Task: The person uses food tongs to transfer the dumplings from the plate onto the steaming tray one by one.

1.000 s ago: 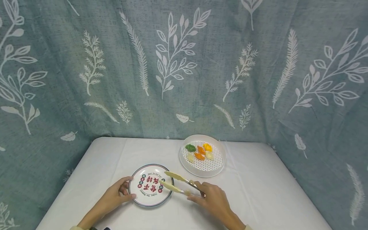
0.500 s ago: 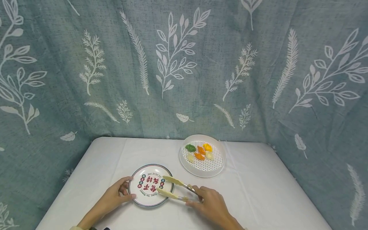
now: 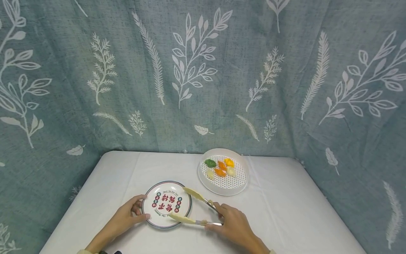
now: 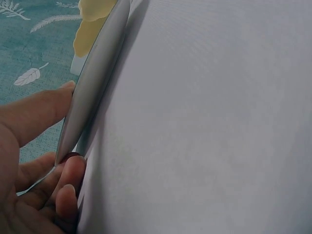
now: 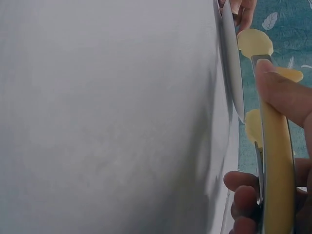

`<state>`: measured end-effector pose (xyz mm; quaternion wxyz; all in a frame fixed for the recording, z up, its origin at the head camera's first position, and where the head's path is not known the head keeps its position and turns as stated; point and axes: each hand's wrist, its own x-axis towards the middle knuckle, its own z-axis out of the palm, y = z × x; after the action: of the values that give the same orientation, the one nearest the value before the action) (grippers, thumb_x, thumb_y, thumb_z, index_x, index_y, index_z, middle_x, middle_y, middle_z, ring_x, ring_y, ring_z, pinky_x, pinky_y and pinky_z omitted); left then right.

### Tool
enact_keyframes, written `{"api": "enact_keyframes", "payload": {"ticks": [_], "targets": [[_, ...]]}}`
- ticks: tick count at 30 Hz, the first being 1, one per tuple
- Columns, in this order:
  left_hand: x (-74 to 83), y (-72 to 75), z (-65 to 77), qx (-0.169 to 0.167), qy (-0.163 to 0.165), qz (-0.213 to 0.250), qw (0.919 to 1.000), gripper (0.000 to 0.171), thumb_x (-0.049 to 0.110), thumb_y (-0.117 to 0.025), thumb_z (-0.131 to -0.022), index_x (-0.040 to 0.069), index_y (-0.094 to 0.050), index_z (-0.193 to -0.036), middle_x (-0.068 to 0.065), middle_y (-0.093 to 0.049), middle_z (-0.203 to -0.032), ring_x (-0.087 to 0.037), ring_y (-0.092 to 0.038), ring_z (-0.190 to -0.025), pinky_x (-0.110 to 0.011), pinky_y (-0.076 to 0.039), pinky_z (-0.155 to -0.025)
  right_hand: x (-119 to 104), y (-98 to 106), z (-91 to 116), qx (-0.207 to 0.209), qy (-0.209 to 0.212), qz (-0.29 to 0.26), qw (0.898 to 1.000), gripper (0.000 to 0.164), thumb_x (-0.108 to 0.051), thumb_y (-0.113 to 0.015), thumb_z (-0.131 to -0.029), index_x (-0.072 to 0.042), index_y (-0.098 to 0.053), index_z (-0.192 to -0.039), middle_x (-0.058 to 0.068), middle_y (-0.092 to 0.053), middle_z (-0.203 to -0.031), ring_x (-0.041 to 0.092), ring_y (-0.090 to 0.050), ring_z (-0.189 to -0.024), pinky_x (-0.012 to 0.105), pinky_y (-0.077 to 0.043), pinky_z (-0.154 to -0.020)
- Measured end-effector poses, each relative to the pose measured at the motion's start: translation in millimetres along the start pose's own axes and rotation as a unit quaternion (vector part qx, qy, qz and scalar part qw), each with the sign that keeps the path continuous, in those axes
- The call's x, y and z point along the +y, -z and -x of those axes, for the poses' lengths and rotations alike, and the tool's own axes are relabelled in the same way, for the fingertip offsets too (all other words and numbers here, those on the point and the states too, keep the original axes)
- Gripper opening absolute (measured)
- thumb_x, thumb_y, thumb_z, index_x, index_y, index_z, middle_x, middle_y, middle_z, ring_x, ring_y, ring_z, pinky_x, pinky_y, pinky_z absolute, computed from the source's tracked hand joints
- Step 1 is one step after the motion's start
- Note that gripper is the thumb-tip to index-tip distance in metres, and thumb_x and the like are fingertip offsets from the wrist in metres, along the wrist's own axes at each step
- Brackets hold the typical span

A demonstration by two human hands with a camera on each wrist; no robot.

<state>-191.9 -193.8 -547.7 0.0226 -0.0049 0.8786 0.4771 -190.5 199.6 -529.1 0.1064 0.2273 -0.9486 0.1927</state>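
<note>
In the head view my left hand [image 3: 127, 216] grips the left rim of a white plate [image 3: 156, 220] with red and teal lettering. The left wrist view has the plate [image 4: 92, 83] edge-on, thumb on one side and curled fingers on the other. My right hand [image 3: 235, 225] holds yellow-tipped metal tongs [image 3: 182, 218] over the plate's right side. The tong arms are spread wide, with nothing between their tips. In the right wrist view, thumb and fingers wrap the tongs [image 5: 277, 175]; some fingers are cut off by the frame edge.
Behind the plate to the right stands a round white perforated tray [image 3: 223, 191]. Several small dumpling-shaped pieces lie in it, among them a green one [image 3: 210, 163], an orange one [image 3: 220, 173] and a yellow one [image 3: 229, 162]. A leaf-patterned curtain [image 3: 203, 70] hangs behind the white-covered table [image 3: 279, 197].
The tongs first shifted slightly left and down over the plate. Then their tips spread wider apart, one toward the back rim and one toward the front. Left hand, plate and tray stay put.
</note>
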Motion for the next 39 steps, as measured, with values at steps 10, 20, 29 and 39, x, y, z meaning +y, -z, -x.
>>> {"api": "enact_keyframes", "payload": {"ticks": [10,20,29,39], "targets": [[3.3,-1.4,1.1,0.006,0.000,-0.009,0.9999,0.079,0.028,-0.091,-0.077,0.007,-0.055,-0.144,-0.001,-0.061,-0.104,-0.017,-0.052,-0.083,-0.028,-0.046,-0.066,-0.5,2.6,-1.5,-0.027,-0.004,0.008,1.000,0.090,-0.075,-0.074,-0.075,-0.005,-0.069,-0.132,-0.015,-0.052,-0.081,0.002,-0.041,-0.072,0.023,-0.038,-0.060],[4.9,-2.0,-0.3,0.005,0.002,-0.010,0.9999,0.079,0.026,-0.091,-0.076,0.008,-0.055,-0.144,-0.002,-0.061,-0.103,-0.018,-0.052,-0.083,-0.027,-0.046,-0.066,1.1,1.2,-1.9,-0.054,0.005,0.008,0.999,0.097,-0.077,-0.073,-0.072,-0.004,-0.067,-0.135,-0.008,-0.057,-0.105,0.007,-0.041,-0.085,0.025,-0.043,-0.069],[1.9,-0.7,-2.0,0.000,0.002,-0.009,1.0000,0.079,0.028,-0.092,-0.076,0.008,-0.055,-0.144,-0.001,-0.061,-0.104,-0.017,-0.053,-0.084,-0.027,-0.046,-0.067,2.2,-1.1,-1.6,-0.049,0.014,0.001,0.999,0.097,-0.078,-0.073,-0.071,-0.007,-0.066,-0.137,-0.008,-0.061,-0.108,0.007,-0.042,-0.086,0.024,-0.042,-0.069],[2.7,-0.5,-2.1,-0.006,0.007,-0.009,0.9999,0.077,0.028,-0.091,-0.078,0.009,-0.056,-0.143,-0.002,-0.061,-0.106,-0.017,-0.053,-0.086,-0.028,-0.046,-0.069,6.8,9.9,-5.4,-0.077,0.006,-0.010,0.997,0.094,-0.079,-0.069,-0.076,-0.007,-0.066,-0.137,-0.003,-0.060,-0.122,0.012,-0.052,-0.102,0.036,-0.051,-0.083]]}}
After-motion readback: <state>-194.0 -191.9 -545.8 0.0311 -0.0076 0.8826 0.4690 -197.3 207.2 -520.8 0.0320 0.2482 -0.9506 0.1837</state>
